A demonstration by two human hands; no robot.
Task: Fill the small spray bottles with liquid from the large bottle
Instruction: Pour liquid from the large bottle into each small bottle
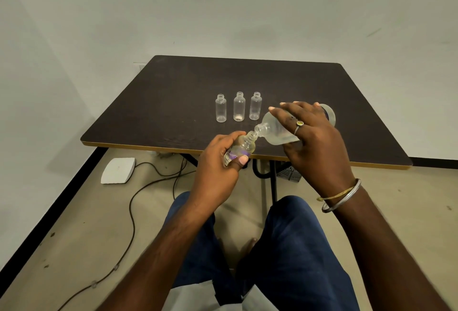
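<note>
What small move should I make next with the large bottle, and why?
Probably tip the large bottle in your right hand slightly further. Its mouth already meets the mouth of the small bottle that your left hand holds tilted, and I cannot see that one full yet. Hold the mouths together so nothing spills.

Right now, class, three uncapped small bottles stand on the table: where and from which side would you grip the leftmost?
Probably round the straight body of the leftmost small bottle, below its shoulder, coming from its left: it stands upright, the middle small bottle stands close on its right, and its threaded neck is narrow.
</note>
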